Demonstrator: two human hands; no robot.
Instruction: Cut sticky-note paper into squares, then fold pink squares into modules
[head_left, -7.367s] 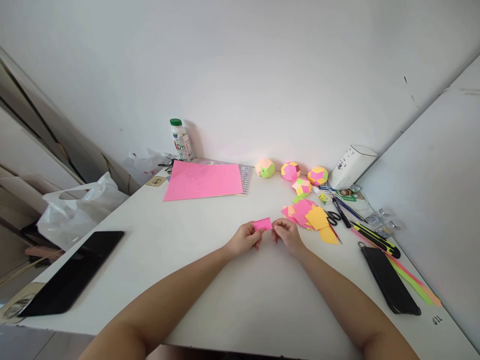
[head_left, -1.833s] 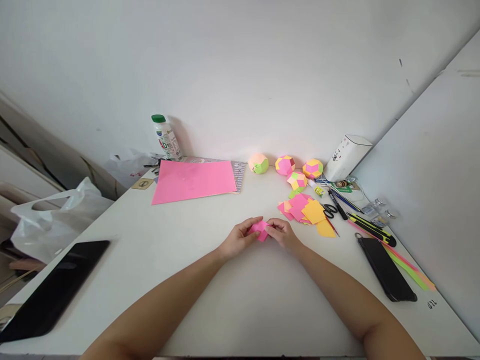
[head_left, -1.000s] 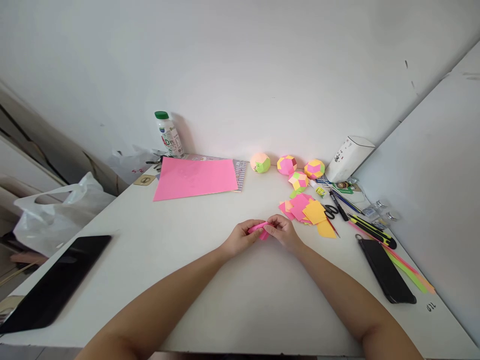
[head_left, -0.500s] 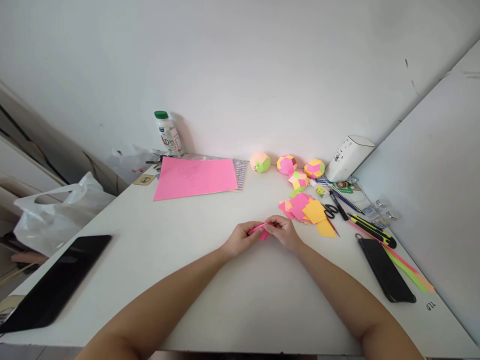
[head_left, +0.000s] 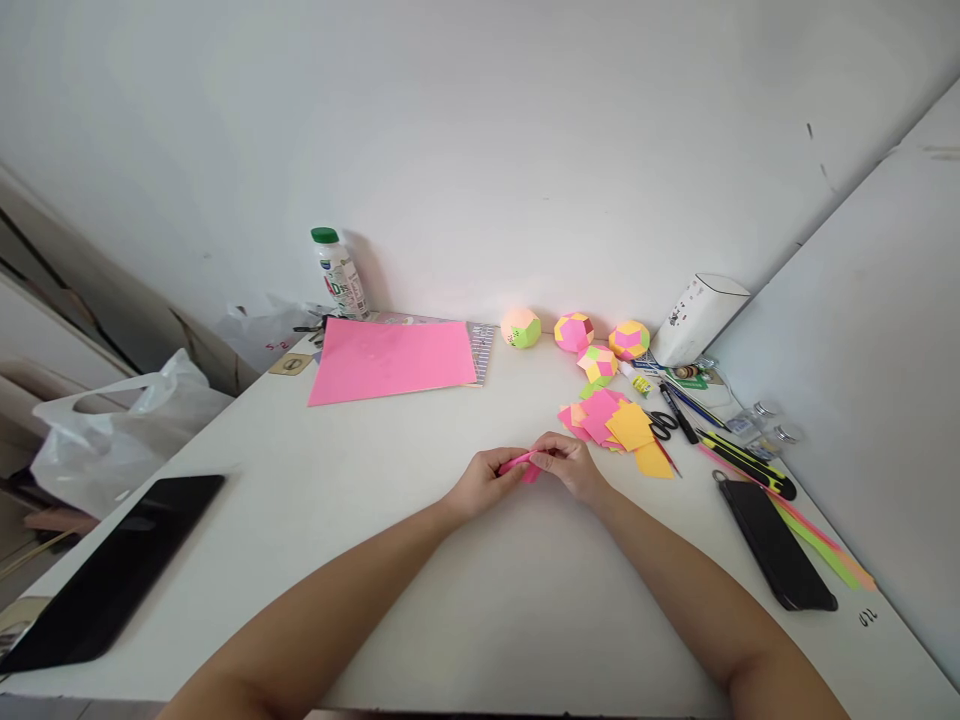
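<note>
A white table [head_left: 480, 620] is set against the wall, and a large pink sheet [head_left: 394, 360] is laid along its back edge toward the back left corner. A black tablet [head_left: 120, 570] is placed at the front left corner, and a black phone case [head_left: 780, 545] is laid near the right edge. Well in from the front edge, the left hand [head_left: 484, 480] and right hand [head_left: 571, 465] are held close together. A green-capped bottle [head_left: 343, 278] is stood at the back left corner. A pile of cut papers [head_left: 602, 415] is spread beyond the right hand, with four faceted paper balls [head_left: 598, 363] grouped near the back edge. Between the hands, a small folded pink paper [head_left: 532, 474] is pinched by the fingers of both.
</note>
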